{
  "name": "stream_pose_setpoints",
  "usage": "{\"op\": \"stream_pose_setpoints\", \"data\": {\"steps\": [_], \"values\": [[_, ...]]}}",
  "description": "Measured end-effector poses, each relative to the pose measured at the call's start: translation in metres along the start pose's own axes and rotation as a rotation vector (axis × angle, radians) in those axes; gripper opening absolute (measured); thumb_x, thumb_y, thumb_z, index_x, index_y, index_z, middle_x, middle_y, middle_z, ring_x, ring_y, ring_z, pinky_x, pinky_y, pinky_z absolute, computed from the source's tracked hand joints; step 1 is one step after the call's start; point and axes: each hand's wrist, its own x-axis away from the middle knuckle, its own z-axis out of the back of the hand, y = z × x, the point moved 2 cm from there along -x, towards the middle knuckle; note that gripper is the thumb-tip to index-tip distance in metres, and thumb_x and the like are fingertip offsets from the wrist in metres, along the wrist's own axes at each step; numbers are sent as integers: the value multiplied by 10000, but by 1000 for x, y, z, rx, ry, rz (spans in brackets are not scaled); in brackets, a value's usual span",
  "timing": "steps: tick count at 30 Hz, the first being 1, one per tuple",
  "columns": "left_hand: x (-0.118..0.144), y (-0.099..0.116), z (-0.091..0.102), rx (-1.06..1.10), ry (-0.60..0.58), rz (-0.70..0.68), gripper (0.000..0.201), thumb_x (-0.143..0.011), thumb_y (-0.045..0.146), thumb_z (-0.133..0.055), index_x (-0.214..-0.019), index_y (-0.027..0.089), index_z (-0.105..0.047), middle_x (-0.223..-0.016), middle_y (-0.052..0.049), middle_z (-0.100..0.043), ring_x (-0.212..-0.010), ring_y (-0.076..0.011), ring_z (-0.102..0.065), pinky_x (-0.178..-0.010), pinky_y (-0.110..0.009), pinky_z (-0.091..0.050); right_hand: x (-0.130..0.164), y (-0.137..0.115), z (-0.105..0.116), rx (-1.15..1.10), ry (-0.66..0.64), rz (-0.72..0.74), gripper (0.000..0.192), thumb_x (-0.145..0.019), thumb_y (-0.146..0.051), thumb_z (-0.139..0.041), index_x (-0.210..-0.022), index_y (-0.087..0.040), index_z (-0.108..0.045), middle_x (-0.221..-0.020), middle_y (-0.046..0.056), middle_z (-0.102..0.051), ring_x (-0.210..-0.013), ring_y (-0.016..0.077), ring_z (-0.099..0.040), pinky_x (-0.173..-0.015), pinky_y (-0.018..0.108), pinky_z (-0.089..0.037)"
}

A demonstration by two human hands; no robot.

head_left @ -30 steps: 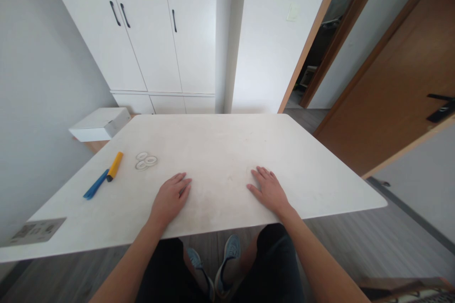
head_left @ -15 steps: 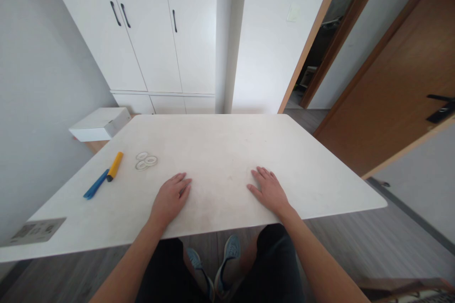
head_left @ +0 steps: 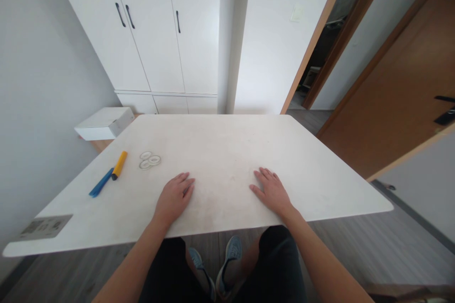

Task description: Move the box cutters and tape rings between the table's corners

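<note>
The left hand (head_left: 174,198), near three white rings (head_left: 154,160), and right hand (head_left: 273,192) lay loosely spread on the desk (head_left: 220,142), gripping nothing; light, even contact likely served best.

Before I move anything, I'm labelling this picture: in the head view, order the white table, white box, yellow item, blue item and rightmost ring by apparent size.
Largest: white table
Next: white box
Then, too alike to rank: yellow item and blue item
Smallest: rightmost ring
</note>
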Motion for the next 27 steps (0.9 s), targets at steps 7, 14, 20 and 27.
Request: {"op": "stream_pose_setpoints", "data": {"steps": [7, 14, 20, 27], "values": [[-1, 7, 4, -18, -17, 5, 338, -973, 325, -469, -1131, 197, -738, -1309, -126, -665, -1240, -274, -604, -1091, -453, -469, -46, -57, 7, -130, -27, 85, 401, -984, -363, -449, -1279, -183, -654, -1354, 153, -632, -1298, 296, -540, -1112, 482, -374], [-2, 12, 10, 76, -16, 51, 255, -928, 238, -533, -1085, 215, -733, -1272, -111, -670, -1230, -272, -589, -1075, -465, -456, -143, -220, 8, -369, -150, 418, 385, -934, -326, -588, -1298, -210, -639, -1326, 86, -658, -1175, 214, -625, -1053, 360, -437], [-3, 11, 9, 137, 12, 75, 201, -907, 231, -550, -994, 201, -729, -1166, -108, -694, -1156, -259, -606, -1081, -473, -430, -207, -333, -11, -204, -328, 473, 607, -830, -411, -729, -1362, -179, -555, -1360, 137, -617, -1189, 253, -612, -966, 334, -470], [-3, 11, 8, 182, 61, 101, 188, -876, 234, -571, -965, 189, -731, -1071, -113, -708, -1118, -270, -608, -1044, -477, -444, -232, -364, -21, -42, -387, 485, 468, -841, -401, -705, -1254, -203, -606, -1290, 109, -656, -1167, 248, -620, -892, 305, -478]]}}
